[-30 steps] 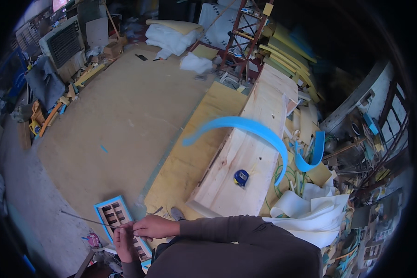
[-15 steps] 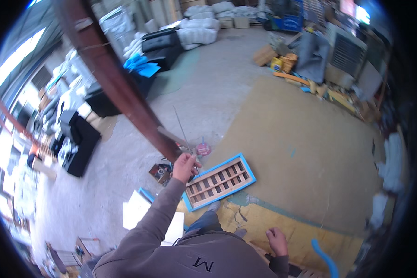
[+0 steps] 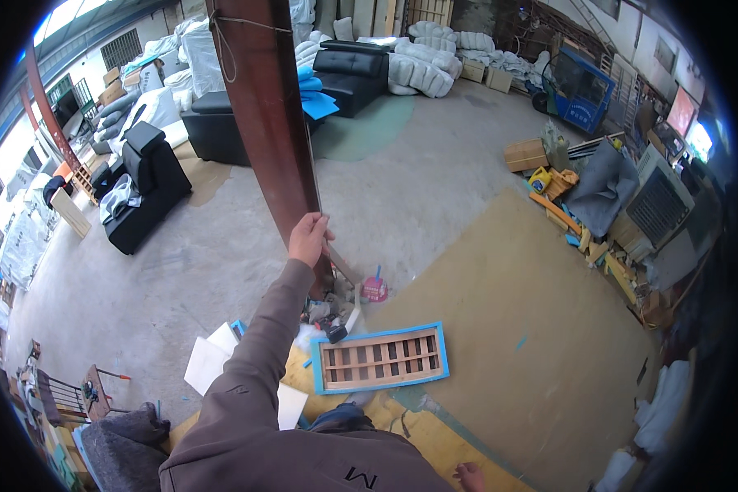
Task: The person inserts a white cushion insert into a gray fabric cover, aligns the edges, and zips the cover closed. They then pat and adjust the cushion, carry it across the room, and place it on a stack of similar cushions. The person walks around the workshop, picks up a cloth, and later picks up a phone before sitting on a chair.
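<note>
My left hand (image 3: pixel 310 239) is raised in front of the rusty red steel column (image 3: pixel 262 107), its fingers pinched round a long thin rod (image 3: pixel 313 168). The rod runs upward along the column's right edge. Below and to the right of that hand lies a slatted wooden frame (image 3: pixel 381 374) with blue foam strip round its rim. My right hand (image 3: pixel 469 477) is low at the bottom edge, beside my body, and touches nothing that I can see. Most of its fingers are hidden.
Tools and a pink round thing (image 3: pixel 375 289) lie at the column's foot. White sheets (image 3: pixel 211 361) lie left of the frame. A brown board (image 3: pixel 541 328) covers the floor at right. Black sofas (image 3: pixel 149 189) stand left; scraps and an air cooler (image 3: pixel 654 205) line the right.
My view has tilted up and turned left. My left hand has risen against the column, and the rod now stands along it. The right hand has dropped toward the lower edge.
</note>
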A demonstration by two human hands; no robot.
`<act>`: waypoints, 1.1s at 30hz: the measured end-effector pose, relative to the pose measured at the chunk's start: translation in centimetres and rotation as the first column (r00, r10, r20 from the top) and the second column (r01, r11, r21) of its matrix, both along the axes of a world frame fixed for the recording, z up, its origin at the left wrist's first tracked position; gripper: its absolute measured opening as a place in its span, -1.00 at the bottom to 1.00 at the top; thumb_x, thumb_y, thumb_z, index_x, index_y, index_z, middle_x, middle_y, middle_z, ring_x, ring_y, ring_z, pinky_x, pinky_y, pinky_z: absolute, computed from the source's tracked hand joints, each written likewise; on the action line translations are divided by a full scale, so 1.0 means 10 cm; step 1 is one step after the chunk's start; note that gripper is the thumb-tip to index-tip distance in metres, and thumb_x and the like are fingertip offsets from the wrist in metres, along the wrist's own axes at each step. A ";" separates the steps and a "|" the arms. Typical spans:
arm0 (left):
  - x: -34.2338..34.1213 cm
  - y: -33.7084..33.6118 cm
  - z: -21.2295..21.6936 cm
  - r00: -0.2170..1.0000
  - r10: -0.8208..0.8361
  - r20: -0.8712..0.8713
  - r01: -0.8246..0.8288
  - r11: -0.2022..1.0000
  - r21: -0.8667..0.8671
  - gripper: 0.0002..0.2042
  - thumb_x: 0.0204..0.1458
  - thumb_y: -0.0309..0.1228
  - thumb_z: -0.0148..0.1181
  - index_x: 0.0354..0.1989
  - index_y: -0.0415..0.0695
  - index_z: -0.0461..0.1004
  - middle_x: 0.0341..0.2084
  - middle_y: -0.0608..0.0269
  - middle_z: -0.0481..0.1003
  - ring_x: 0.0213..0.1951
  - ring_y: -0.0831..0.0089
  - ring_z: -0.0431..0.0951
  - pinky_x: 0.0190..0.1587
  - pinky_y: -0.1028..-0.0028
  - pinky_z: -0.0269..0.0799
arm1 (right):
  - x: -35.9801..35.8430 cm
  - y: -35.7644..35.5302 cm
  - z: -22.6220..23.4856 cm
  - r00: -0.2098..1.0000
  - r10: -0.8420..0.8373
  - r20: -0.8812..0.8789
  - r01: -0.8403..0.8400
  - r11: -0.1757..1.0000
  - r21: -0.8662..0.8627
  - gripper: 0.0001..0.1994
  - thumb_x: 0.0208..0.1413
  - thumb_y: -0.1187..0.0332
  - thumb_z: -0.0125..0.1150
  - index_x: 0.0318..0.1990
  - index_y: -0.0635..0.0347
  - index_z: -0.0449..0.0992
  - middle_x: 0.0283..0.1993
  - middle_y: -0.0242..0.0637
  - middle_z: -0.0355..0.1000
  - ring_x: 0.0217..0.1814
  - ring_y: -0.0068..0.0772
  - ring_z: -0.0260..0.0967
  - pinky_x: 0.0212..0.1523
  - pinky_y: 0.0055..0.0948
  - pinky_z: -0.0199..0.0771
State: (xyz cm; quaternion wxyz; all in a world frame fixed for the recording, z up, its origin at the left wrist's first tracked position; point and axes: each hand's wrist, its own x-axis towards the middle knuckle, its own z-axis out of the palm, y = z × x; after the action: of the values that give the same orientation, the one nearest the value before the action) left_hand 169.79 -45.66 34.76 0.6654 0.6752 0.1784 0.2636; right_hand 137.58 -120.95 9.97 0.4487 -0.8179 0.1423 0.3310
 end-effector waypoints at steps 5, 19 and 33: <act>0.46 0.34 0.29 1.000 0.011 0.025 -0.010 0.999 -0.041 -0.75 0.45 -0.26 0.17 0.00 -0.22 0.56 -0.45 0.27 0.61 -0.59 0.62 0.46 -0.52 0.55 0.38 | 0.04 0.11 -0.39 0.998 0.049 -0.025 -0.050 0.998 -0.039 -0.53 0.49 -0.08 0.07 0.13 0.16 0.58 -0.01 -0.20 0.59 -0.02 -0.26 0.50 0.06 -0.15 0.52; 0.77 0.57 0.45 0.996 -0.004 0.087 0.011 0.997 -0.080 -0.74 0.44 -0.25 0.18 0.03 -0.20 0.57 -0.45 0.25 0.62 -0.58 0.62 0.46 -0.53 0.54 0.37 | -0.13 0.47 0.06 0.992 0.006 -0.127 -0.013 0.998 -0.057 -0.47 0.51 -0.14 0.01 0.16 0.18 0.57 0.02 -0.06 0.65 -0.02 -0.16 0.58 0.02 -0.09 0.57; 0.84 0.68 0.35 0.996 0.032 0.078 -0.025 0.996 -0.090 -0.70 0.43 -0.19 0.18 0.06 -0.17 0.59 -0.45 0.30 0.64 -0.61 0.62 0.48 -0.55 0.56 0.28 | 0.01 0.73 0.26 0.989 0.101 -0.111 -0.113 0.988 -0.107 -0.49 0.52 -0.06 0.01 0.17 0.25 0.57 0.09 -0.03 0.64 0.09 -0.09 0.63 0.14 -0.05 0.58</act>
State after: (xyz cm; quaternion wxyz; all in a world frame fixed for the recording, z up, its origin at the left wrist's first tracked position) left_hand 178.17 -38.86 38.26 0.6974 0.6314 0.1733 0.2914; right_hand 137.71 -113.62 12.57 0.3753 -0.8298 0.1402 0.3884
